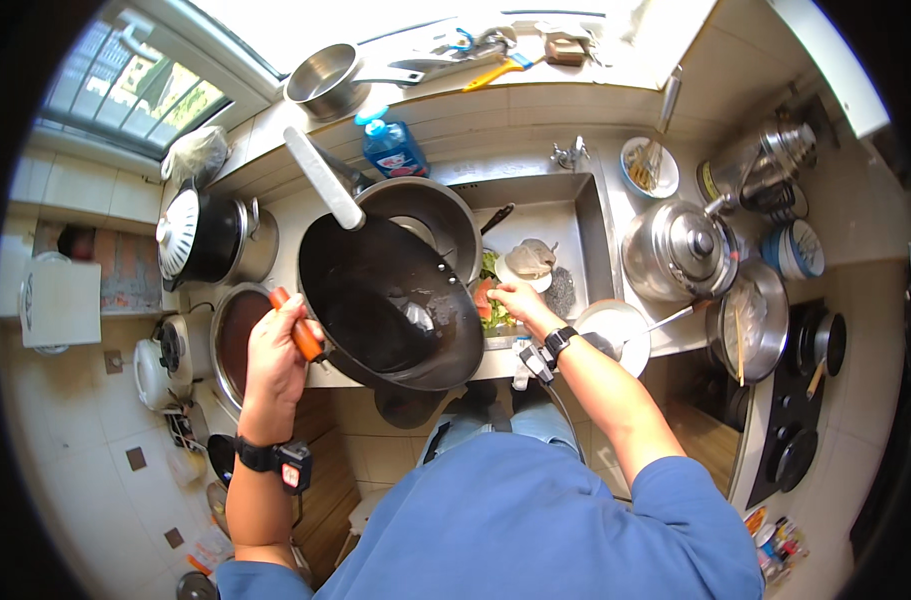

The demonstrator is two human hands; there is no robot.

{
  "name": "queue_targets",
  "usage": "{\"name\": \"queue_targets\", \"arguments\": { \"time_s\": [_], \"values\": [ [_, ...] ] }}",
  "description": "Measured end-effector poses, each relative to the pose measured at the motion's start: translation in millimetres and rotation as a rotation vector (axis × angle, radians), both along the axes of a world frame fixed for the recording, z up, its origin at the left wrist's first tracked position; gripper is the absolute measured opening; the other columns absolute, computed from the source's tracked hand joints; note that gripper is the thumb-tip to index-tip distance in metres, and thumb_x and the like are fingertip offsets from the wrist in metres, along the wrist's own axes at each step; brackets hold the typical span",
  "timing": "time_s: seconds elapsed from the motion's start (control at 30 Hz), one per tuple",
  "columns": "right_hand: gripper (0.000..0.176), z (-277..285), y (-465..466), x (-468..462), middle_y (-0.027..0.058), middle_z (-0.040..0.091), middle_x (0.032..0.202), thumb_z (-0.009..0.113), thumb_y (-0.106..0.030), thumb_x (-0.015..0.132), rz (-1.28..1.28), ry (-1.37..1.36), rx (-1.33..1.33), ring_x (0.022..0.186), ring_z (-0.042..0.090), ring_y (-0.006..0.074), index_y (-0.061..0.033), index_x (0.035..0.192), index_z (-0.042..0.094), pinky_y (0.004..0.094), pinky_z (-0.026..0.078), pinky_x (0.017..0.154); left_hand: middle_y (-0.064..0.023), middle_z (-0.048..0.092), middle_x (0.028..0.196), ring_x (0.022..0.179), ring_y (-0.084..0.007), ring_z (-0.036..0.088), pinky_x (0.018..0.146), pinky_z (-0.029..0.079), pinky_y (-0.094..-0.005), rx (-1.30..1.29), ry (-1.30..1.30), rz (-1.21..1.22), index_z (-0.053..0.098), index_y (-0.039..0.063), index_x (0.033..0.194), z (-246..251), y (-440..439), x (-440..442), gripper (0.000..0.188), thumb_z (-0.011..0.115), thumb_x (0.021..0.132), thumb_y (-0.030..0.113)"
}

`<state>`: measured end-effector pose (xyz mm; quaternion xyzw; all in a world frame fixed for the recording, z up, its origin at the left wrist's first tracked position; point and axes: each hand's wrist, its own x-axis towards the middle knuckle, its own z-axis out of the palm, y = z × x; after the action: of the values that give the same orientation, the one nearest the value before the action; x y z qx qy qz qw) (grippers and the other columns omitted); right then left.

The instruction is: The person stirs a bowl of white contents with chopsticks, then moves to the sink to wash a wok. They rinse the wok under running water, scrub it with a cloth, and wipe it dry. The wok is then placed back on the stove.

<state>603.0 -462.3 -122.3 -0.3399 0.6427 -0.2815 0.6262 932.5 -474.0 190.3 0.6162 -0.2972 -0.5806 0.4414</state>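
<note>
My left hand (279, 337) grips the orange-brown handle (296, 324) of a dark wok (373, 300). The wok is tilted, with a little water in its lower part, under the metal tap spout (324, 176). Over the sink (601, 247), my right hand (521, 301) has its fingertips at a reddish piece (484, 298) near green leafy scraps (493, 319); whether it holds that piece is unclear. Just beyond the hand are a white bowl (539, 283) bearing a greyish cloth (532, 258) and a steel wool scourer (560, 292). A wide metal basin (466, 225) is partly hidden behind the wok.
Left of the wok are a lidded black pot (200, 236) and a basin of brownish liquid (238, 337). A blue soap bottle (399, 150) stands behind. To the right are a steel kettle (676, 251), a white bowl with a ladle (635, 356) and a metal bowl (774, 330).
</note>
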Motion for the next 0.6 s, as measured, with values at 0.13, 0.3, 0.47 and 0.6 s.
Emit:
{"name": "queue_targets", "arguments": {
  "time_s": [0.13, 0.3, 0.47, 0.6],
  "values": [
    [0.067, 34.3, 8.4, 14.2, 0.0157, 0.073, 0.121, 0.073, -0.053, 0.085, 0.287, 0.26, -0.102, 0.114, 0.068, 0.0272, -0.0032, 0.13, 0.068, 0.037, 0.048, 0.102, -0.0108, 0.066, 0.072, 0.055, -0.0143, 0.059, 0.045, 0.039, -0.0188, 0.051, -0.035, 0.013, 0.065, 0.003, 0.091, 34.3, 10.6, 3.8, 0.025, 0.064, 0.103, 0.025],
    [0.059, 14.3, 17.9, 24.4, 0.0172, 0.072, 0.125, 0.076, -0.046, 0.085, 0.403, 0.247, -0.153, 0.117, 0.069, 0.0281, -0.0081, 0.13, 0.069, 0.0369, 0.051, 0.101, -0.0098, 0.067, 0.077, 0.064, -0.0173, 0.065, 0.059, 0.053, -0.0261, 0.016, -0.052, 0.095, 0.064, 0.005, 0.098, 78.8, 22.6, -12.9, 0.023, 0.058, 0.106, 0.026],
    [0.049, 24.7, 14.0, 46.9, 0.016, 0.074, 0.119, 0.073, -0.04, 0.086, 0.356, 0.162, -0.269, 0.112, 0.07, 0.0295, -0.0101, 0.125, 0.072, 0.0395, 0.053, 0.098, -0.0088, 0.066, 0.079, 0.07, -0.0184, 0.066, 0.064, 0.055, -0.0299, 0.024, -0.075, 0.071, 0.061, 0.004, 0.102, 108.5, 43.4, -23.7, 0.023, 0.054, 0.107, 0.025],
    [0.04, 38.5, 4.4, 45.6, 0.0135, 0.075, 0.111, 0.069, -0.038, 0.088, 0.465, 0.204, -0.221, 0.108, 0.071, 0.0289, -0.0144, 0.119, 0.075, 0.0409, 0.053, 0.094, -0.0085, 0.066, 0.085, 0.074, -0.0199, 0.067, 0.066, 0.056, -0.0328, 0.013, -0.055, 0.037, 0.061, 0.003, 0.105, 126.5, 51.9, -37.5, 0.022, 0.054, 0.107, 0.024]
  ]
}}
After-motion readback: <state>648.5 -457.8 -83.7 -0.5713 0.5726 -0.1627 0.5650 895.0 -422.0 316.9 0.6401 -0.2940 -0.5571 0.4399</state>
